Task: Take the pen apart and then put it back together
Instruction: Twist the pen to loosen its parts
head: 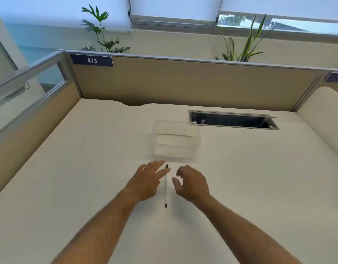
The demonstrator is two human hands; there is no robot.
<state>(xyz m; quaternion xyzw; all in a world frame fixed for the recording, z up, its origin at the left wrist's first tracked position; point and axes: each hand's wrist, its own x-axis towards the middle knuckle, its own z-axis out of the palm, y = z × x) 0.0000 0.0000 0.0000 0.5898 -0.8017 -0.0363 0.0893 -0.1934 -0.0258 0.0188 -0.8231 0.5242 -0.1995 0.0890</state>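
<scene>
A slim white pen (166,187) with black ends lies whole on the cream desk (88,168), pointing away from me, its black cap at the far end. My left hand (147,180) hovers just left of it, fingers spread, with the fingertips over the pen's far part near the cap. My right hand (192,182) is just right of the pen, fingers loosely curled and apart, holding nothing. Neither hand grips the pen.
A clear plastic container (175,142) stands just beyond the pen. An open cable slot (233,121) is cut into the desk at the back right. Beige partition walls (183,82) close the desk at the back and left.
</scene>
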